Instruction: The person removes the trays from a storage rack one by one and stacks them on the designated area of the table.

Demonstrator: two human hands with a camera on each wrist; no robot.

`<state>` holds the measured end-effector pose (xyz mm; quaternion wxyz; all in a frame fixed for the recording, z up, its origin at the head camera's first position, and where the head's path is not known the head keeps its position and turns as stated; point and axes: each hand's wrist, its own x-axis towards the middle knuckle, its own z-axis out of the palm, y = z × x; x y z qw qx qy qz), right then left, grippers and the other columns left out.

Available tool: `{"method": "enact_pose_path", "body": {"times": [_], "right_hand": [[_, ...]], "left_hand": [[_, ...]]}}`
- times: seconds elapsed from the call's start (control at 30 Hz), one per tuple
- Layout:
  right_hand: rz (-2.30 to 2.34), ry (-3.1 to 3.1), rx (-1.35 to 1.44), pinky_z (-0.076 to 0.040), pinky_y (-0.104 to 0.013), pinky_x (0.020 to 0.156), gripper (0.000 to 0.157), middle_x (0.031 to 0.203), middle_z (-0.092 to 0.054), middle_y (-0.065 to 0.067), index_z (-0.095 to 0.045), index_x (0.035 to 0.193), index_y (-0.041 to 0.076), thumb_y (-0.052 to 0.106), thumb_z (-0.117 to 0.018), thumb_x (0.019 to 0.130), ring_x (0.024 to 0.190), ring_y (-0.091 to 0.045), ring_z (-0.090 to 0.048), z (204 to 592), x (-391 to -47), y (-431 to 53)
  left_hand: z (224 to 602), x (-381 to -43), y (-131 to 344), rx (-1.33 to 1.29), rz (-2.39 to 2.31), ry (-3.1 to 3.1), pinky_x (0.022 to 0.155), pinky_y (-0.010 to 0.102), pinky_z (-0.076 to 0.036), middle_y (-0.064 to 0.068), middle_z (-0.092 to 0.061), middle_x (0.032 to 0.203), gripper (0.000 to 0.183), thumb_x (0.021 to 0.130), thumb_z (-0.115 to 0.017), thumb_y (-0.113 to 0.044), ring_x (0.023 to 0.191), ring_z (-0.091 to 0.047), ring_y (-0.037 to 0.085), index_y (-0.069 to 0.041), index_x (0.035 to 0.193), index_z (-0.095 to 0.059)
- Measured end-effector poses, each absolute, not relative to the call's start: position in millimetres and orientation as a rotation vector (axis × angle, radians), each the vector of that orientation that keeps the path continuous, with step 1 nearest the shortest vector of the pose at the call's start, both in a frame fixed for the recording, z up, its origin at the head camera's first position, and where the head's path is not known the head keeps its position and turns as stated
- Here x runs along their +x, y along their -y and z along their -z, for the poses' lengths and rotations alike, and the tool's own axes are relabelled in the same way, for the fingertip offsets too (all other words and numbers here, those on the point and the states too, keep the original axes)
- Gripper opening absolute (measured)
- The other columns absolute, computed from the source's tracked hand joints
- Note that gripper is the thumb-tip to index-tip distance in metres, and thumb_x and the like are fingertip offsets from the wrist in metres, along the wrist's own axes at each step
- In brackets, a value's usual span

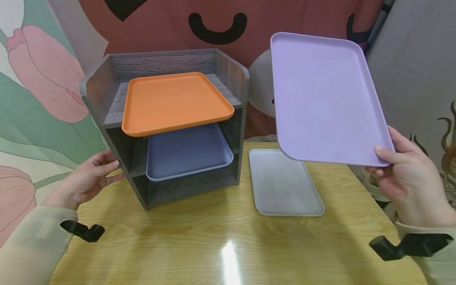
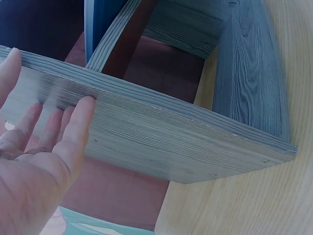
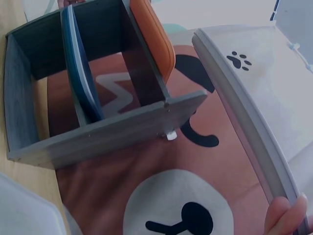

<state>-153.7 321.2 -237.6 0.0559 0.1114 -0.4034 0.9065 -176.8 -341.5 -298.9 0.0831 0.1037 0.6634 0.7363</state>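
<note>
My right hand (image 1: 413, 174) holds a light purple tray (image 1: 327, 99) by its lower right corner, thumb on the upper face and fingers underneath. The tray is raised in the air and tilted, to the right of a grey wood-grain shelf unit (image 1: 231, 75). At the unit's left side is my left hand (image 1: 90, 178); in the left wrist view its fingertips (image 2: 85, 105) touch the side panel (image 2: 146, 132). An orange tray (image 1: 174, 103) lies on the unit's top level, and a blue-grey tray (image 1: 189, 154) on the level below. Both stick out at the front.
A pale grey tray (image 1: 285, 182) lies flat on the wooden table (image 1: 199, 245), right of the shelf unit and below the raised tray. Behind hangs a patterned cloth (image 1: 160, 23). The table's right edge runs beneath my right hand.
</note>
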Motion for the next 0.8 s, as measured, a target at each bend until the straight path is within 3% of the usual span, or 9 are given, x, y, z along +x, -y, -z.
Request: {"method": "enact_pose_path", "body": {"times": [0.3, 0.57, 0.8], "right_hand": [[-2.752, 1.257, 0.255, -0.033, -0.027, 0.044, 0.049, 0.107, -0.068, -0.013, -0.059, 0.130, 0.010, -0.017, -0.035, 0.096, 0.067, -0.029, -0.059, 252.7, -152.1, -333.0], [-2.769, 1.269, 0.150, -0.035, -0.027, 0.043, 0.050, 0.104, -0.069, -0.010, -0.062, 0.128, 0.014, -0.017, -0.040, 0.094, 0.074, -0.027, -0.064, 269.4, -153.1, -337.3], [-2.789, 1.318, 0.082, -0.041, -0.028, 0.044, 0.052, 0.102, -0.069, -0.008, -0.061, 0.130, 0.019, -0.014, -0.041, 0.096, 0.066, -0.027, -0.061, 281.2, -153.1, -341.8]], "left_hand": [[298.0, -176.4, 340.8, 0.284, -2.203, -1.978, 0.087, 0.031, -0.054, -0.001, -0.036, 0.131, 0.072, 0.101, -0.047, -0.005, 0.108, -0.057, 0.006, -0.008, 0.154, 0.001], [299.5, -175.7, 341.0, 0.315, -2.213, -1.965, 0.088, 0.032, -0.054, 0.000, -0.038, 0.131, 0.063, 0.101, -0.046, -0.004, 0.109, -0.057, 0.008, -0.010, 0.152, -0.010], [298.6, -176.1, 340.9, 0.331, -2.212, -1.962, 0.089, 0.032, -0.054, 0.000, -0.039, 0.132, 0.055, 0.101, -0.046, -0.004, 0.109, -0.058, 0.009, -0.012, 0.148, -0.019]]}}
